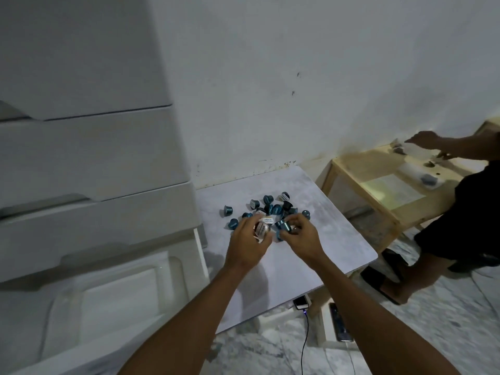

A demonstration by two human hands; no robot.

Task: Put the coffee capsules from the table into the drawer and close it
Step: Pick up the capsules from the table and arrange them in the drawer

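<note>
Several blue coffee capsules (273,208) lie scattered on a pale marbled table (332,247). My left hand (247,239) is closed around a few capsules, one with a white foil lid showing. My right hand (297,234) grips a couple of blue capsules at the near edge of the pile. Both hands are close together over the table. To the left stands a white plastic drawer unit (89,158); its lowest drawer (113,307) is pulled out and looks empty inside.
Another person (460,212) stands at the right, reaching over a wooden bench (378,190) with small items and paper. Two phones (301,303) and a charging cable lie on the floor below the table's front edge. A white wall is behind.
</note>
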